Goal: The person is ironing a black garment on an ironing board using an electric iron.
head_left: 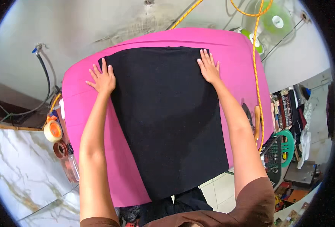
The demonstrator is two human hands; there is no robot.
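A black cloth garment (167, 113) lies spread flat over a table covered in pink cloth (122, 170); its lower edge reaches past the table's near side. My left hand (102, 78) rests palm down at the garment's upper left corner, fingers spread, partly on the pink cover. Near the upper right corner, my right hand (209, 67) lies flat with its fingertips on the black fabric. An iron (247, 113) with a wooden handle (257, 122) beside it stands at the right, partly hidden by my right arm.
A yellow-orange cord (255, 65) hangs down over the table's right side. Rolls of tape (53, 131) are at the left edge. To the right are a black plastic crate (273, 161), a green chair (289, 147) and hanging clothes (286, 109). A wall stands behind the table.
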